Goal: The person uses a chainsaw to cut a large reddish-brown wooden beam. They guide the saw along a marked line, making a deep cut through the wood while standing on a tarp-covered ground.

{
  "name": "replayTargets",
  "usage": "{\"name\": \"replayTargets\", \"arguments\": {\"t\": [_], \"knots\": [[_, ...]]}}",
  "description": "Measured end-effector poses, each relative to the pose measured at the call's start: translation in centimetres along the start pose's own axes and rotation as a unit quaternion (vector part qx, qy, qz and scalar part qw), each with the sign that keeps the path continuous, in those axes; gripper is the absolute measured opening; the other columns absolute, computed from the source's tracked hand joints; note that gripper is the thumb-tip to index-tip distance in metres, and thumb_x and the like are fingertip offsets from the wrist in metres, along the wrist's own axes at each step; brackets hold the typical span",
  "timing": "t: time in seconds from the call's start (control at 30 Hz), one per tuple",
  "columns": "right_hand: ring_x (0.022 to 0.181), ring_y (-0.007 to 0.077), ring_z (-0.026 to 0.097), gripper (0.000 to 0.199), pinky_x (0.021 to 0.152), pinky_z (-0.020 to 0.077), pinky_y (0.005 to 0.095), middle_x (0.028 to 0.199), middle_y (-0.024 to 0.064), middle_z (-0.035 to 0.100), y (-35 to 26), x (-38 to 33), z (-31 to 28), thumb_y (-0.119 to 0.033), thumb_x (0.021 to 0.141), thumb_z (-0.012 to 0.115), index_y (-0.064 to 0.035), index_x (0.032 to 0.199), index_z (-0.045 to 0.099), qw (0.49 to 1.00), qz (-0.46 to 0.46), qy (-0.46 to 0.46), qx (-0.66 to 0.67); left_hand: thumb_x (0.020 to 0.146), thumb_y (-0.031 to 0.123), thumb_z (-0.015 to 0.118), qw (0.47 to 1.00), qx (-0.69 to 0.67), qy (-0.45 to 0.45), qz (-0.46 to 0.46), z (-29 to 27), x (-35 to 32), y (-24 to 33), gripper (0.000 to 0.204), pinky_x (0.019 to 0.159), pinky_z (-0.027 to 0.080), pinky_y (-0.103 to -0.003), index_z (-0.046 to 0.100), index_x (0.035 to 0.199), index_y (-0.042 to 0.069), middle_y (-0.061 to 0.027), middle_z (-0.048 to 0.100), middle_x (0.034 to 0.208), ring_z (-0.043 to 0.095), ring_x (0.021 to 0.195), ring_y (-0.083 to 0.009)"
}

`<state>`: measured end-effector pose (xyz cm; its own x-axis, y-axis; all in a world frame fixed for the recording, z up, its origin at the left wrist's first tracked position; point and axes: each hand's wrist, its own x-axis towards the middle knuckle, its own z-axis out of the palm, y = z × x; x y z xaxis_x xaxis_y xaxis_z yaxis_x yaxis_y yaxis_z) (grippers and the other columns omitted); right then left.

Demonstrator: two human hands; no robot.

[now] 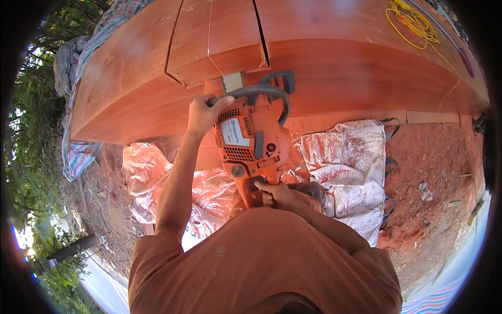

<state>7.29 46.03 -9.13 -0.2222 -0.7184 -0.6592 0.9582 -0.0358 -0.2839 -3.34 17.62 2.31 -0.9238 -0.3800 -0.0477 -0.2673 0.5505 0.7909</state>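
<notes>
An orange chainsaw point(248, 138) is held level in front of me, its guide bar point(232, 82) reaching into the near face of a large reddish timber point(334, 73). My left hand point(204, 112) is closed round the side of the black front handle. With my right hand point(274, 193) I grip the rear handle; the trigger lies hidden under the fingers. Dark cuts run across the timber's top on both sides of a pale straight line, and the bar sits at the foot of the block between them. Most of the bar is hidden inside the wood.
White woven sacks point(348, 167) dusted with red sawdust lie below the timber. A yellow cord point(415, 26) is coiled on its top at the far right. A striped tarp point(81, 152) hangs at the left end, beside green bushes point(31, 120).
</notes>
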Motion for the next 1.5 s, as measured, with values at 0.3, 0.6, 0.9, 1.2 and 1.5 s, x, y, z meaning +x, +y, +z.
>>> {"name": "replayTargets", "arguments": {"t": [0.3, 0.6, 0.9, 1.2, 1.5], "knots": [[0.040, 0.0082, 0.036, 0.024, 0.040, 0.0271, 0.0270, 0.053, -0.0042, 0.042, -0.3, 0.5, -0.3, -0.024, 0.095, 0.074, -0.0143, 0.087, 0.053, 1.000, -0.005, 0.008, 0.003, 0.083, 0.048, 0.081, 1.000, -0.006, -0.009, -0.020, 0.0, 0.4, 0.5, 0.053, 0.045, 0.039, -0.028, 0.062, 0.065, 0.002, -0.0015, 0.053, 0.054, 0.050, 0.049, -0.0100], [0.040, 0.0075, 0.035, 0.028, 0.040, 0.0253, 0.0265, 0.053, -0.0044, 0.042, -0.6, 0.8, 0.4, -0.025, 0.095, 0.074, -0.0147, 0.081, 0.052, 1.000, -0.014, 0.007, 0.016, 0.080, 0.053, 0.081, 1.000, -0.004, -0.005, -0.002, -0.1, 1.5, -0.6, 0.058, 0.052, 0.050, -0.034, 0.070, 0.073, -0.003, -0.0099, 0.063, 0.058, 0.064, 0.054, -0.0170], [0.040, 0.0073, 0.032, 0.033, 0.040, 0.0233, 0.0258, 0.052, -0.0048, 0.040, -0.8, 1.4, 1.0, -0.032, 0.095, 0.074, -0.0158, 0.077, 0.052, 0.999, -0.032, 0.012, -0.019, 0.077, 0.060, 0.081, 1.000, 0.000, 0.004, 0.017, 0.0, 2.5, -1.2, 0.066, 0.053, 0.051, -0.034, 0.070, 0.072, -0.005, -0.0107, 0.064, 0.059, 0.065, 0.055, -0.0184], [0.043, 0.0100, 0.030, 0.042, 0.044, 0.0269, 0.0288, 0.051, -0.0050, 0.035, 0.6, 1.8, 1.4, -0.039, 0.095, 0.072, -0.0170, 0.072, 0.045, 1.000, 0.000, 0.014, 0.013, 0.076, 0.061, 0.081, 0.998, 0.045, -0.013, 0.032, -0.4, 2.2, -1.4, 0.064, 0.054, 0.050, -0.036, 0.069, 0.069, -0.001, -0.0100, 0.061, 0.055, 0.064, 0.054, -0.0200], [0.044, 0.0107, 0.032, 0.045, 0.047, 0.0288, 0.0292, 0.052, -0.0042, 0.036, 2.7, -1.3, 0.7, -0.040, 0.096, 0.071, -0.0171, 0.069, 0.044, 0.999, 0.040, 0.014, -0.020, 0.077, 0.061, 0.080, 1.000, 0.022, 0.000, 0.000, 0.2, -2.8, -1.2, 0.064, 0.055, 0.052, -0.036, 0.072, 0.074, -0.003, -0.0107, 0.064, 0.058, 0.066, 0.056, -0.0210]]}}
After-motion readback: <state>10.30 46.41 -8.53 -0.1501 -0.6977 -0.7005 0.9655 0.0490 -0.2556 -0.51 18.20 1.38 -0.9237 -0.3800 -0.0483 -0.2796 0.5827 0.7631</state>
